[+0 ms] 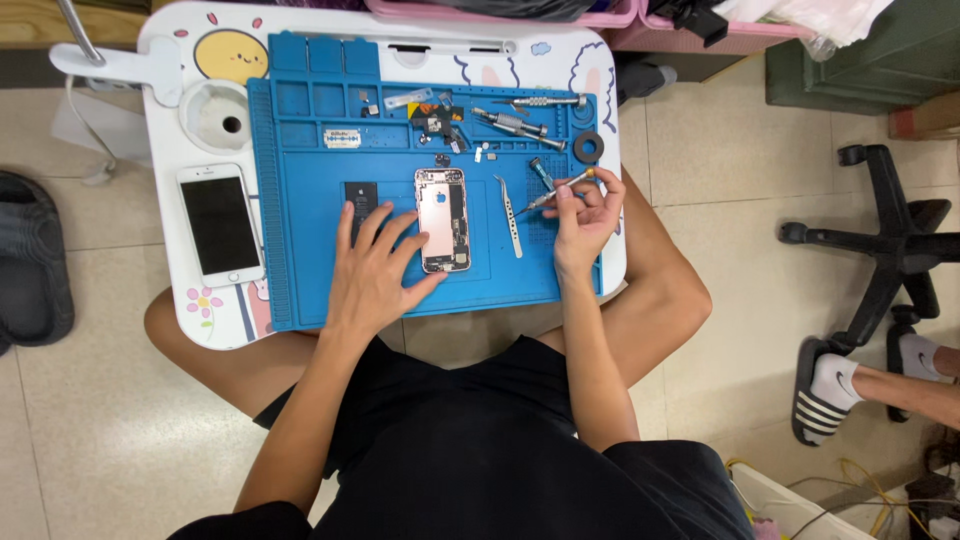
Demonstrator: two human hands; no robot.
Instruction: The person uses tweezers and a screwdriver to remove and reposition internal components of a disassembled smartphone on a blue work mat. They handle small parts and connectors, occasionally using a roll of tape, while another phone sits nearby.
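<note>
An opened pink phone housing (442, 219) lies face up in the middle of a blue repair mat (300, 200). My left hand (373, 265) rests flat on the mat just left of the housing, fingers spread, fingertips touching its edge and partly covering a black battery (357, 199). My right hand (585, 212) is to the right of the housing and grips a small screwdriver (556, 190), its tip pointing down-left toward the mat. Metal tweezers (511, 217) lie between the housing and my right hand.
A white phone with a dark screen (220, 224) lies on the white lap table (165, 170) left of the mat. More screwdrivers (520, 122), small parts (440, 118) and a black ring (588, 147) lie along the mat's far edge. Another person's feet in sandals (830, 385) and a chair base (880, 240) are at right.
</note>
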